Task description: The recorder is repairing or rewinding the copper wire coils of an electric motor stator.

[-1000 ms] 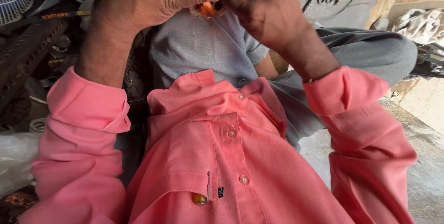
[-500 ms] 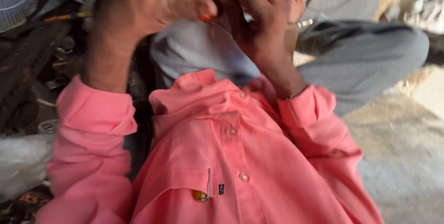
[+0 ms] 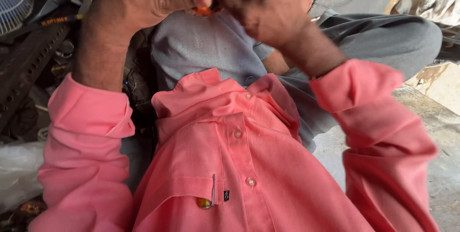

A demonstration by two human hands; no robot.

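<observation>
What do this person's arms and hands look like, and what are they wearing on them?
Both arms are in long pink shirt sleeves, rolled into thick cuffs partway up the forearm. The left sleeve and right sleeve match the buttoned pink shirt. The left hand and right hand are bare: no gloves, and no watch or rings that show.

- We take the seated person's grey knee [image 3: 393, 40] as our landmark: right of and below it, bare concrete floor [image 3: 431, 117] leaves us open passage.
- Well left of the knee, a dark perforated metal bar [image 3: 28, 64] and a fan grille [image 3: 14, 2] block our way.
- Just left of it, their grey shirt [image 3: 206, 50] closes off the space.
</observation>
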